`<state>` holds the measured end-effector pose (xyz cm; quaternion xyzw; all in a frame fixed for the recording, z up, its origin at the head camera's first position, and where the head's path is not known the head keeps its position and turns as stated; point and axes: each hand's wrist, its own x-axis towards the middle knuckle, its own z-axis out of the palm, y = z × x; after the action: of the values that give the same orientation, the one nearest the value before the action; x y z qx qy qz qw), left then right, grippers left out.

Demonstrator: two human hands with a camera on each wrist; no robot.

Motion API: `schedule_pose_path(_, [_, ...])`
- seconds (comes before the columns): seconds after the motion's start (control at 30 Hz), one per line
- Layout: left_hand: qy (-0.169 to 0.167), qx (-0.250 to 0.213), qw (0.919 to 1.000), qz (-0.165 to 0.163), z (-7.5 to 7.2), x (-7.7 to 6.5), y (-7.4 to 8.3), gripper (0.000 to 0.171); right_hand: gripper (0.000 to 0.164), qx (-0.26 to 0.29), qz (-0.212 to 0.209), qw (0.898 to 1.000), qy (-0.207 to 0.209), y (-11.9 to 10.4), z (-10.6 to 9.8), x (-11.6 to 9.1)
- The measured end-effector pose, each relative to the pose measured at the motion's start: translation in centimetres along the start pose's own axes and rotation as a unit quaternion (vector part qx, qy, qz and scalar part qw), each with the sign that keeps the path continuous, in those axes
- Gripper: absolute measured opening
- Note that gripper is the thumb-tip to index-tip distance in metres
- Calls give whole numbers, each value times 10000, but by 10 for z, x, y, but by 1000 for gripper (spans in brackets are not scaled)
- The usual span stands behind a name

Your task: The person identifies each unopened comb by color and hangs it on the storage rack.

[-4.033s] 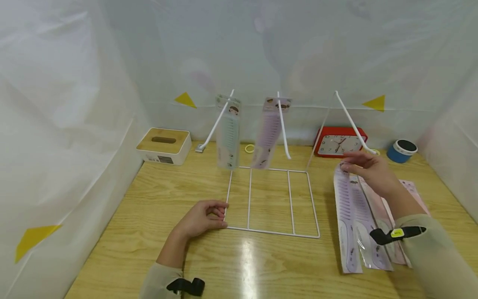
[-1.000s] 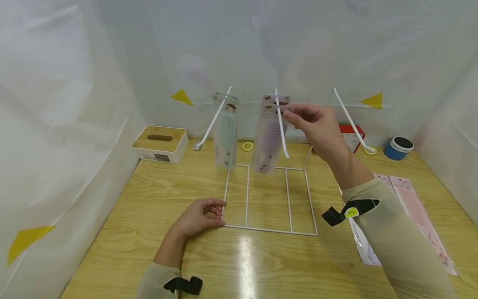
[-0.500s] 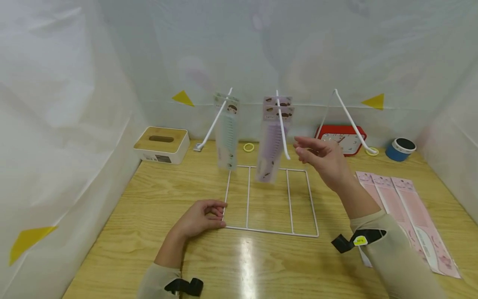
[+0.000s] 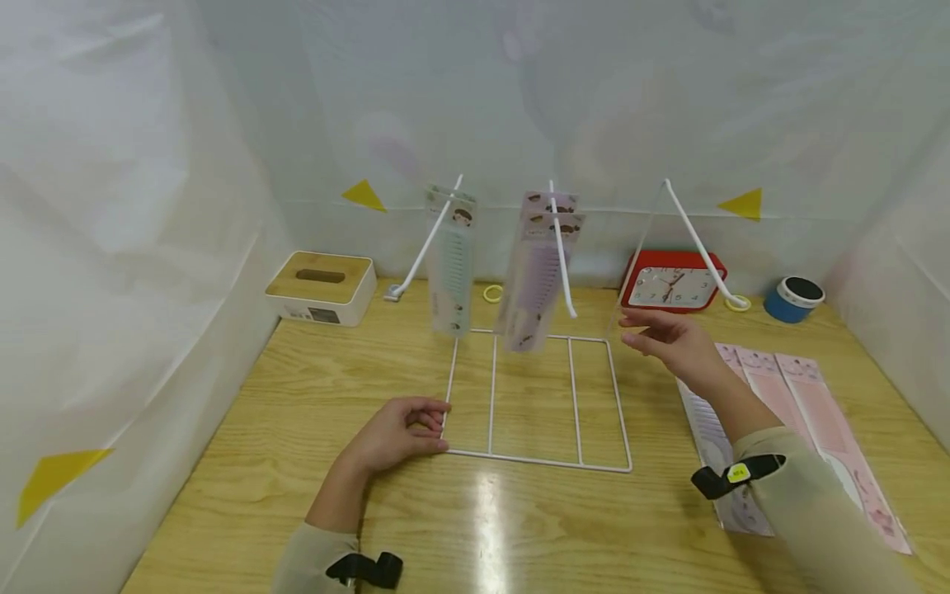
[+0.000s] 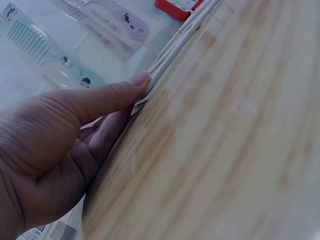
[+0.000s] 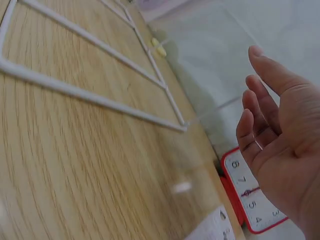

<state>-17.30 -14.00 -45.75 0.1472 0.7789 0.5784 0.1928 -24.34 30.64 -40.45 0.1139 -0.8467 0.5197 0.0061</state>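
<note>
while the left hand [image 4: 398, 431] pinches the white rack [image 6: 90, 96], the empty right hand [image 4: 680, 346] hovers with fingers parted.

Wood-grained tabletop [image 4: 594, 528] is reflecting bright light strip at front. White box [image 4: 321, 289] with slotted wood-toned lid is standing at rear left. Red-framed clock [image 4: 664, 282] is standing upright at rear right; blue cylinder [image 4: 790, 307] with white band and dark top is standing farther right. First yellow ring [image 4: 486, 295] is lying between box and clock, second yellow ring [image 4: 731, 307] between clock and cylinder. White sheeting [image 4: 475, 99] is enclosing rear and sides, bearing yellow triangles [image 4: 364, 196].
</note>
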Motion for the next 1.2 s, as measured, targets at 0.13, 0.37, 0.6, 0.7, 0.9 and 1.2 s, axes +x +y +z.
schedule_pose_path(0.13, [10, 41, 10000, 7, 0, 1, 0, 51, 50, -645, 93, 9979, -36, 20, -19, -3])
schedule_pose_path(0.37, [-28, -67, 10000, 44, 2, 2, -1, 52, 60, -1749, 213, 9819, -691, 43, -62, -7])
schedule_pose_path(0.6, [-30, -61, 10000, 42, 2, 1, -1, 52, 73, -2282, 421, 9665, -1095, 60, -95, -9])
schedule_pose_path(0.7, [-48, -94, 9999, 31, 2, 1, -1, 53, 77, -2432, 623, 9607, -1182, 66, -101, -11])
schedule_pose_path(0.9, [-17, -69, 10000, -2, 1, 1, -1, 52, 80, -2669, 939, 9532, -1065, 74, -101, -11])
schedule_pose_path(1.2, [-36, -72, 10000, -9, 0, 0, 0, 52, 66, -1869, 1214, 9746, -228, 74, -93, -19])
